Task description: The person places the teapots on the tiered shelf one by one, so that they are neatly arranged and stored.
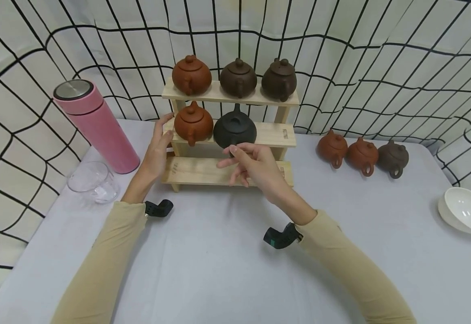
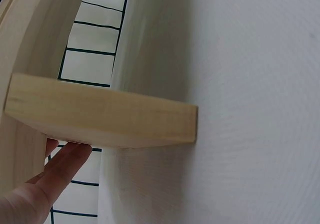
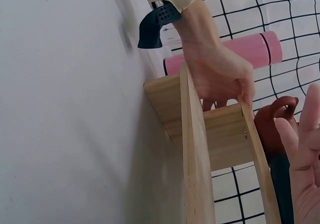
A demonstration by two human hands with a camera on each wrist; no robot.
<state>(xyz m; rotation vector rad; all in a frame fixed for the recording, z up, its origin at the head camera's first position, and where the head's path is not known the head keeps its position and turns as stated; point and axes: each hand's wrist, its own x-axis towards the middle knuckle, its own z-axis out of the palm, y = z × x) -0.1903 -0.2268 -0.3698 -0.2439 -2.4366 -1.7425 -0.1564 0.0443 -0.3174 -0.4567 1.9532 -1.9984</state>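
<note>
In the head view, the right hand point(image 1: 259, 168), grip narrowed, pinches the black teapot point(image 1: 235, 128) by its handle on the middle of 3 wooden shelves point(image 1: 271, 133); the left hand point(image 1: 156, 150) clasps that level's end. The left wrist view shows fingers point(image 2: 65, 169) behind wood; the right wrist view, the left thumb point(image 3: 246, 87) against the edge.

Bright, even light floods the white cloth-covered table point(image 1: 203, 270), soft shadows under the beige sleeves point(image 1: 101, 261); highlights glint in the glossy white bowl point(image 1: 468, 211). Wide-angle distortion stretches the head view's edges. Both wrist views run dimmer, shade hugging the pale wooden stand point(image 2: 100, 114).
</note>
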